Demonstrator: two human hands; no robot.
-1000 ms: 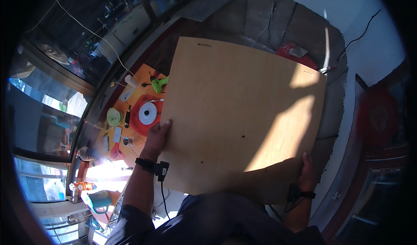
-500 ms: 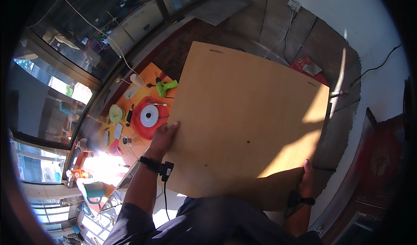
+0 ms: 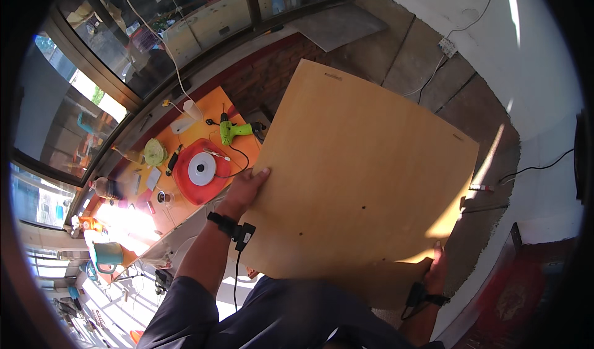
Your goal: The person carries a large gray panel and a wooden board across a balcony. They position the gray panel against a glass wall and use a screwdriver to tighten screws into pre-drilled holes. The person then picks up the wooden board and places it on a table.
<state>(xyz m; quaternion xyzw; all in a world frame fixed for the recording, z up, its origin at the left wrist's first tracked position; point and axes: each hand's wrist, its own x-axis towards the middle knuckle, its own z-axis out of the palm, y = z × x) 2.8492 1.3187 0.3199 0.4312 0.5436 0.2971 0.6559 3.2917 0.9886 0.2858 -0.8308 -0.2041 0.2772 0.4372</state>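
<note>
Both my hands hold a large, light-brown wooden board [image 3: 365,163] in front of my body. My left hand [image 3: 246,191] grips its left edge, with the thumb lying on the top face and the other fingers hidden behind. Around the lower right edge is my right hand [image 3: 438,268], its thumb showing at the rim. Two slots show near the board's far corners, and a few small dark holes dot the nearer part. Sunlight falls along the right edge. Each of my wrists wears a black strapped device.
An orange table [image 3: 213,98] on the left bears a green drill [image 3: 235,132], a red tray [image 3: 197,191] with a white round lid [image 3: 202,168], and a teal jug [image 3: 106,256]. Windows run behind it. A grey slab [image 3: 340,27] lies at the back; a white wall [image 3: 544,101] stands right.
The view has turned, so the board and table sit differently in it. More of the drill shows beside the board, and the sunlit patch on the board has shrunk. Both hands keep their grip.
</note>
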